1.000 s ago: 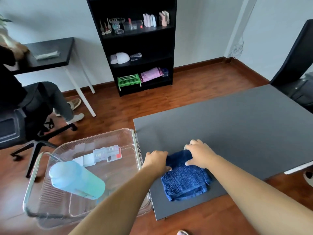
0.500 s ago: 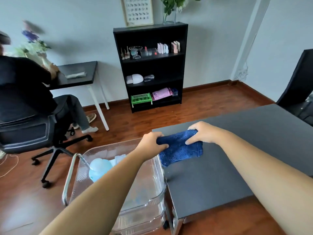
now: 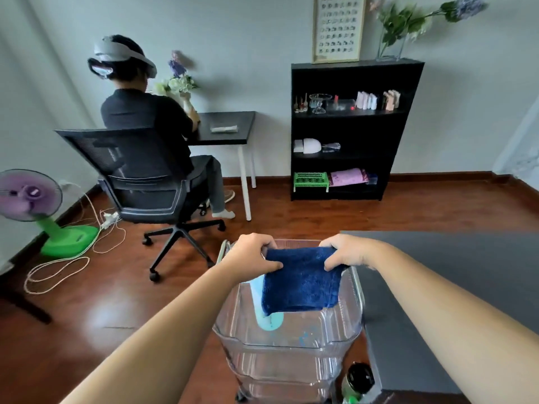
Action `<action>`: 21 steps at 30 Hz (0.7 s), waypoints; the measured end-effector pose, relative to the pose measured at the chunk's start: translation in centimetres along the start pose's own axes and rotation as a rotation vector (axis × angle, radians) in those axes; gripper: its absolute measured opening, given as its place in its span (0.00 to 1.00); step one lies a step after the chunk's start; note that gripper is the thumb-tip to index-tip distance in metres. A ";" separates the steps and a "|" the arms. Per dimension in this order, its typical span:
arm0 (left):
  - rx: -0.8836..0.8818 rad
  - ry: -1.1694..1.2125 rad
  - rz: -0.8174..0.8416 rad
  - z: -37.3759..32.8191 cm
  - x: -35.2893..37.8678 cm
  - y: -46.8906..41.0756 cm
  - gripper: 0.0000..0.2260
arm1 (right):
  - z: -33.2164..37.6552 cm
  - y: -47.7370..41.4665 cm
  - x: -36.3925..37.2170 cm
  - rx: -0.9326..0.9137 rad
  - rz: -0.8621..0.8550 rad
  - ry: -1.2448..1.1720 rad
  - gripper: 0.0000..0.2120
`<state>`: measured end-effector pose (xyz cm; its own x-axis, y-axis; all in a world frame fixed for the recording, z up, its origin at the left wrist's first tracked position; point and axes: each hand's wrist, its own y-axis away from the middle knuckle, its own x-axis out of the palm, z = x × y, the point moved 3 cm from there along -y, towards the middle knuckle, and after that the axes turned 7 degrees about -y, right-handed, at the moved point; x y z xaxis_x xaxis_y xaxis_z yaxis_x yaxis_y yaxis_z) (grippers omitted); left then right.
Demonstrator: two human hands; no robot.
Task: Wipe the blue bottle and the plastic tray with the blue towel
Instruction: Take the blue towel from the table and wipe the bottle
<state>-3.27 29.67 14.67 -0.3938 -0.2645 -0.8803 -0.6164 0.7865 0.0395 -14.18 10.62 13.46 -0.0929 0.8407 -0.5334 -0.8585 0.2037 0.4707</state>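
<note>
A folded dark blue towel (image 3: 300, 279) hangs in the air over the clear plastic tray (image 3: 287, 342). My left hand (image 3: 252, 255) grips its upper left corner and my right hand (image 3: 348, 252) grips its upper right corner. Under the towel lies the light blue bottle (image 3: 267, 319), mostly hidden, with only its left side and near end showing inside the tray. The tray is the top tier of a clear cart with a metal handle.
A dark grey table (image 3: 455, 287) lies to the right of the cart. A dark bottle (image 3: 357, 380) stands low beside the cart. A person sits in an office chair (image 3: 145, 182) at left, a green fan (image 3: 43, 211) and cables beyond, a black shelf (image 3: 350, 129) behind.
Both hands lifted the towel off the grey table and carried it left, from the table's edge to above the tray. The view tilted upward.
</note>
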 end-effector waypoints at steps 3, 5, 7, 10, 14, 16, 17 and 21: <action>-0.051 -0.008 -0.028 2.3 0.6 1.5 0.09 | 0.6 -1.4 1.5 -0.018 -0.034 0.019 0.08; -0.110 0.011 -0.026 3.7 1.3 2.2 0.09 | 0.9 -2.3 2.3 -0.042 -0.084 0.017 0.09; -0.164 0.007 -0.013 5.0 2.2 2.8 0.09 | 1.0 -3.0 3.2 -0.050 -0.108 0.025 0.10; -0.209 -0.012 0.003 6.7 3.8 3.4 0.09 | 0.5 -3.8 4.7 -0.026 -0.089 0.007 0.10; -0.251 0.016 0.003 8.1 4.8 3.6 0.09 | 0.2 -4.4 5.8 -0.101 -0.197 -0.027 0.08; -0.254 0.043 -0.012 8.3 4.8 3.4 0.11 | 0.5 -4.5 6.1 -0.158 -0.282 -0.074 0.08; -0.242 0.049 -0.027 8.2 4.7 3.3 0.13 | 0.7 -4.6 6.4 -0.174 -0.304 -0.101 0.08; -0.160 0.067 -0.154 7.0 3.9 2.0 0.23 | 1.5 -5.1 7.1 -0.208 -0.310 -0.136 0.09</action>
<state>-1.26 34.17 8.04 -0.3278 -0.4156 -0.8484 -0.7712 0.6364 -0.0138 -9.76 16.28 8.30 0.2426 0.8168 -0.5234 -0.9204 0.3643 0.1418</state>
